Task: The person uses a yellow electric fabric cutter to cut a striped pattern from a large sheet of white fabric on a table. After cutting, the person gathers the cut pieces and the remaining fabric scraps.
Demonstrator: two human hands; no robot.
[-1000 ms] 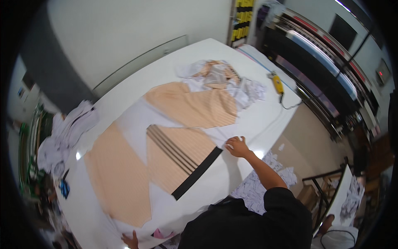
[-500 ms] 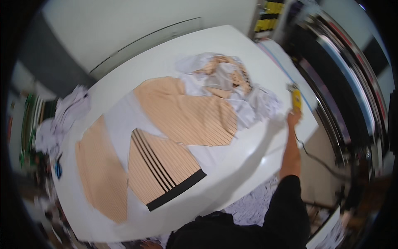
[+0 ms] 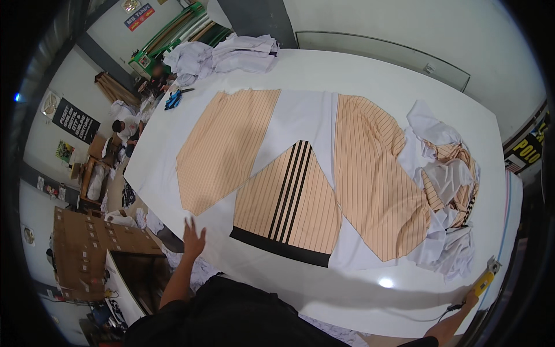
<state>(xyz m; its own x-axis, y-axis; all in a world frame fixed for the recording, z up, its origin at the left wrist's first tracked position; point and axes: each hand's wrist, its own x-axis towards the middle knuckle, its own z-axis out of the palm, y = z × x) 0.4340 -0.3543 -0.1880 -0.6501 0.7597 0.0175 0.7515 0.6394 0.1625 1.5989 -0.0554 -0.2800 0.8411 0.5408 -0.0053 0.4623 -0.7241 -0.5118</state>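
A white cloth printed with peach, pinstriped garment panels (image 3: 370,173) is spread over the table. The middle panel (image 3: 263,199) has several black stripes and a black band along its near edge. My left hand (image 3: 193,238) is open, fingers spread, beside the table's near left edge, close to the left panel (image 3: 231,144); it holds nothing. At the near right, my right hand (image 3: 471,301) is closed around a yellow corded electric cloth cutter (image 3: 484,283), its metal head pointing away from me. To the right of the panels the same cloth lies bunched (image 3: 451,179).
The white table (image 3: 358,292) fills the middle. Blue-handled scissors (image 3: 173,99) lie near its far left edge, by a pile of white cloth (image 3: 243,55). The cutter's cord (image 3: 448,312) trails near my right wrist. Cardboard (image 3: 81,248) and a seated person (image 3: 128,130) are at left.
The view has swung to the left, so the table and cloth sit differently in it. My left hand has come up into plain view. The right hand still grips the cutter.
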